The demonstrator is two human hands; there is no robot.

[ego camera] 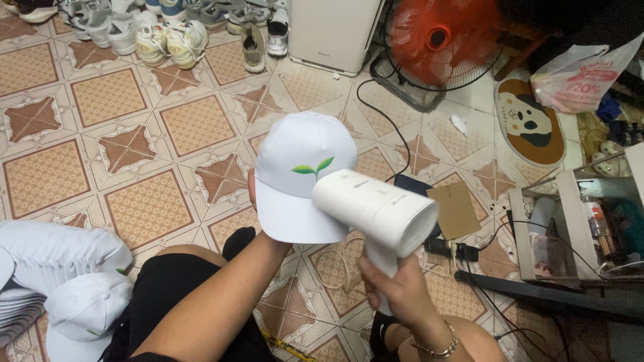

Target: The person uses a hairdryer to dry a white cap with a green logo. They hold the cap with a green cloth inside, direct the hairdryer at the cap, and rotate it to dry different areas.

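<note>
Head view, looking down at patterned tile floor [134, 134]. Orange fan [439, 40] and white appliance box [332, 30] at far edge of floor, row of shoes [161, 33] along far left edge. Stack of white caps [60, 281] at near left corner. Dog-face mat [530, 121] at right, beside wooden crate [570, 228] with bottles. White cap [305, 177] with green leaf logo held up mid-frame, brim toward camera, left hand [253, 191] tucked inside, mostly hidden, grip on cap from within. White handheld steamer [376, 211] just in front of cap, nozzle end touching or nearly touching crown, can't tell which. Right hand [396, 288] clenched around steamer handle, bracelet [436, 348] on wrist. Black cable [382, 114] trailing across floor.
</note>
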